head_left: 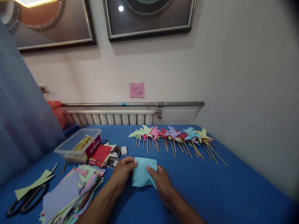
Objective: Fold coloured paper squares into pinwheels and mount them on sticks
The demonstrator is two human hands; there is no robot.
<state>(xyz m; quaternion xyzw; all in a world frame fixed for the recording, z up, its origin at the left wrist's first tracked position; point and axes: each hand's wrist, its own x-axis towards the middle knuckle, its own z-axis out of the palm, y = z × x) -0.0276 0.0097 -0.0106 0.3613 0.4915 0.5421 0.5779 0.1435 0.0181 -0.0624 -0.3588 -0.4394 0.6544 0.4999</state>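
Observation:
A light blue paper square (143, 179) with slits at its corners and a small dark dot near its middle is held up above the table. My left hand (123, 172) pinches its upper left edge, thumb on the front face. On the other side my right hand (162, 182) grips the right edge, its thumb lying on the paper close to the dot. The fingers behind the sheet are hidden. Beyond the hands lie several finished paper pinwheels (173, 133) on thin wooden sticks, in a row of mixed colours.
On the blue table (210, 193), a clear plastic box (67, 146) holds wooden sticks. Beside it are red paper squares (100, 154) and small open boxes of pins (113, 160). A paper stack (62, 193) and black-handled scissors (35, 199) lie at left. A radiator (112, 118) stands behind.

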